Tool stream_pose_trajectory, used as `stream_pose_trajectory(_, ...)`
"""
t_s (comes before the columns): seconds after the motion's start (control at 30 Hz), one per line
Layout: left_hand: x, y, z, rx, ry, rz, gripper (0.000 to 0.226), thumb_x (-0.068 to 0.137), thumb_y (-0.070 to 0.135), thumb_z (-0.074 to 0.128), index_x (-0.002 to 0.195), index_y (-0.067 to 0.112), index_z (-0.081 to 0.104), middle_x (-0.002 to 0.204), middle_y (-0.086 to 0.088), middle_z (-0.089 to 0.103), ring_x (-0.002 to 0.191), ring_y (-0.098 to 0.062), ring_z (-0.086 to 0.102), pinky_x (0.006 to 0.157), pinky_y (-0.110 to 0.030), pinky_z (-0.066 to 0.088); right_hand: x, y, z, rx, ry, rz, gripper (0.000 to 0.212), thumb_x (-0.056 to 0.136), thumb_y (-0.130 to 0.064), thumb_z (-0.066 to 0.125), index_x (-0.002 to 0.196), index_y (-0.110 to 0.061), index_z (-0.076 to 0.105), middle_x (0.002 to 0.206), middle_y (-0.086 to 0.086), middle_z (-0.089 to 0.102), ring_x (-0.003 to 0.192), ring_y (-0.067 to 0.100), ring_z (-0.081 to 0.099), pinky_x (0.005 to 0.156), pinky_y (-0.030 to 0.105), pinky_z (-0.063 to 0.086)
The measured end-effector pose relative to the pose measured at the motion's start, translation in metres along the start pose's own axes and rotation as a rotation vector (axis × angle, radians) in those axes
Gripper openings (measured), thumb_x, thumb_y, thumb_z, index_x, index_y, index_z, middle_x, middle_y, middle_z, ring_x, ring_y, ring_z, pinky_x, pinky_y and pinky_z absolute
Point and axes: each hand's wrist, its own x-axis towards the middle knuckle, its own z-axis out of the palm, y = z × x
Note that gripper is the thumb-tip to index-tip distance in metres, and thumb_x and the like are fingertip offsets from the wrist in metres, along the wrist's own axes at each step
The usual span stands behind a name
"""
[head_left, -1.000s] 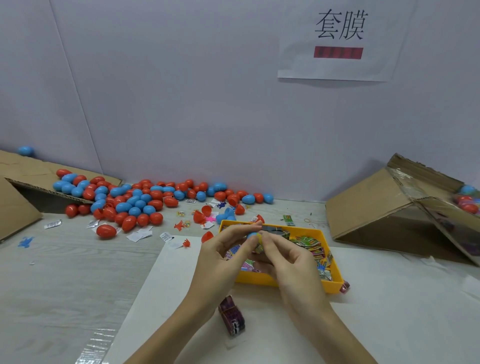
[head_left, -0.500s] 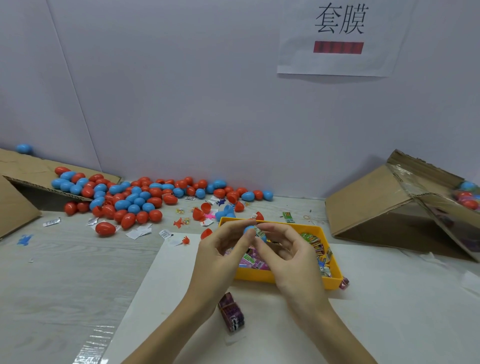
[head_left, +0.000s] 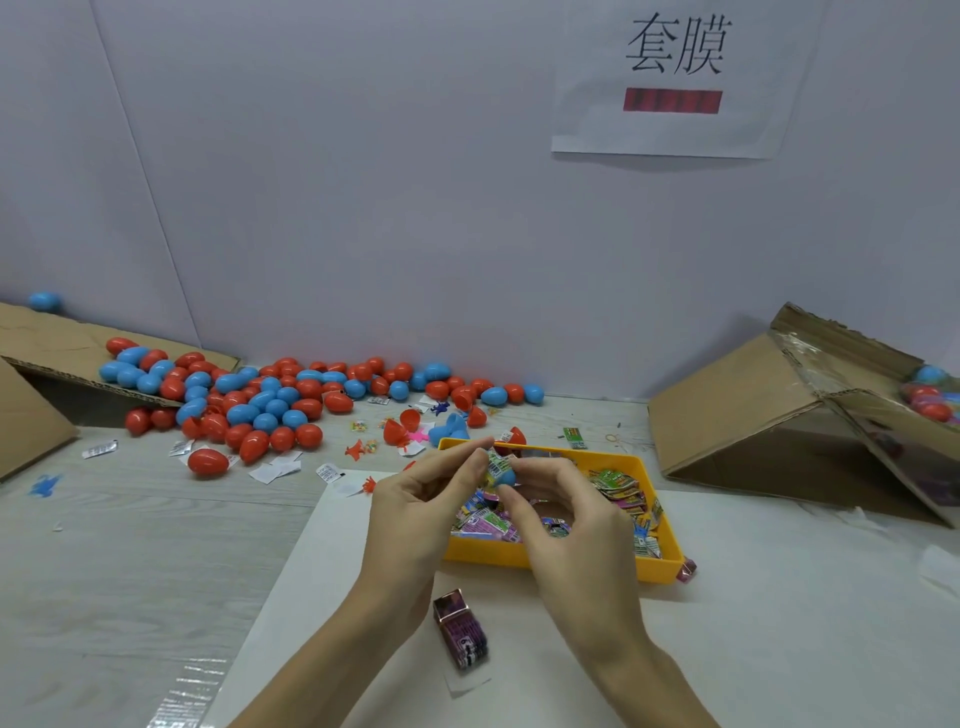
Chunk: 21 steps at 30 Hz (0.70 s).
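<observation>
Held up over the left part of the yellow tray (head_left: 540, 564), clear of its contents: a small blue egg (head_left: 505, 475) of smooth, glossy plastic. Partly covered by a printed film (head_left: 496, 461) in yellow, green and white, with a patch like a barcode, crumpled over the upper left of the shell. Bare blue at the lower right. Seam of the egg not to be made out.

Left hand (head_left: 415, 512) on the egg's left side, thumb and forefinger pinching shell and film together, remaining fingers loosely curled beneath. Right hand (head_left: 566, 514) opposite, thumb and forefinger pinching the right side, other fingers bent inward over the tray. Fingertips of the two hands nearly meeting around the egg.

Inside the tray, mostly to its right: a heap of flat printed wrappers (head_left: 618, 486), green, pink and yellow. Just in front of the tray, between the wrists: a small purple box (head_left: 461, 629) lying on its side. Under the tray: a white sheet (head_left: 779, 597). Behind and left of the tray: a loose spread of red and blue eggs (head_left: 260, 400), some in halves. Right of the tray, well apart: a tipped cardboard box (head_left: 753, 415). High on the wall behind the tray: a paper sign (head_left: 675, 78).
</observation>
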Motion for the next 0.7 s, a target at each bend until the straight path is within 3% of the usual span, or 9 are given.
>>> stream_pose_trajectory(0.13, -0.001, -0.001, 0.001, 0.012, 0.024, -0.027, 0.020, 0.082, 0.039, 0.076, 0.100, 0.034, 0.081, 0.104, 0.009, 0.078, 0.101, -0.004, 0.072, 0.077, -0.010, 0.053, -0.002, 0.001, 0.002, -0.112, 0.035, -0.064, 0.016, 0.089, -0.019, 0.077, 0.104, -0.024, 0.074, 0.092, -0.019, 0.073, 0.090, -0.002, 0.070, 0.078, 0.011, 0.053)
stream_pose_trajectory(0.23, 0.000, 0.002, -0.001, 0.054, -0.088, -0.048, 0.020, 0.085, 0.041, 0.073, 0.103, 0.034, 0.079, 0.107, 0.005, 0.077, 0.103, -0.012, 0.073, 0.079, -0.016, 0.056, 0.001, 0.003, -0.001, -0.105, 0.026, -0.035, 0.017, 0.091, -0.018, 0.075, 0.106, -0.026, 0.075, 0.093, -0.022, 0.073, 0.093, -0.004, 0.069, 0.079, 0.010, 0.053)
stream_pose_trajectory(0.37, 0.004, 0.007, -0.006, 0.159, -0.198, 0.023, 0.026, 0.086, 0.030, 0.077, 0.111, 0.036, 0.077, 0.110, 0.010, 0.076, 0.101, -0.013, 0.074, 0.080, -0.016, 0.056, 0.005, 0.009, -0.006, 0.043, 0.009, 0.094, 0.020, 0.093, -0.016, 0.074, 0.110, -0.024, 0.078, 0.095, -0.020, 0.076, 0.094, 0.000, 0.072, 0.081, 0.017, 0.057)
stream_pose_trajectory(0.5, 0.007, 0.008, -0.011, 0.412, -0.199, 0.263, 0.033, 0.080, 0.025, 0.081, 0.113, 0.024, 0.077, 0.105, 0.011, 0.073, 0.100, -0.015, 0.073, 0.079, -0.020, 0.059, 0.006, 0.007, -0.004, 0.245, -0.056, 0.266, 0.018, 0.098, -0.022, 0.067, 0.110, -0.030, 0.077, 0.095, -0.015, 0.079, 0.093, 0.005, 0.074, 0.081, 0.023, 0.060)
stream_pose_trajectory(0.6, 0.006, 0.003, -0.012, 0.645, -0.182, 0.490, 0.031, 0.080, 0.008, 0.084, 0.109, 0.018, 0.076, 0.102, 0.011, 0.067, 0.098, -0.012, 0.070, 0.078, -0.019, 0.058, 0.004, 0.004, 0.001, 0.279, -0.105, 0.314, 0.018, 0.089, -0.034, 0.077, 0.107, -0.035, 0.076, 0.095, -0.017, 0.078, 0.092, 0.003, 0.074, 0.078, 0.020, 0.059)
stream_pose_trajectory(0.7, 0.002, 0.000, -0.009, 0.796, -0.183, 0.625, 0.038, 0.074, -0.008, 0.083, 0.103, 0.014, 0.076, 0.098, 0.006, 0.065, 0.091, -0.011, 0.067, 0.078, -0.020, 0.057, 0.002, 0.006, 0.006, 0.253, -0.052, 0.338, 0.024, 0.081, -0.029, 0.086, 0.104, -0.029, 0.077, 0.093, -0.015, 0.077, 0.088, 0.003, 0.074, 0.076, 0.020, 0.059)
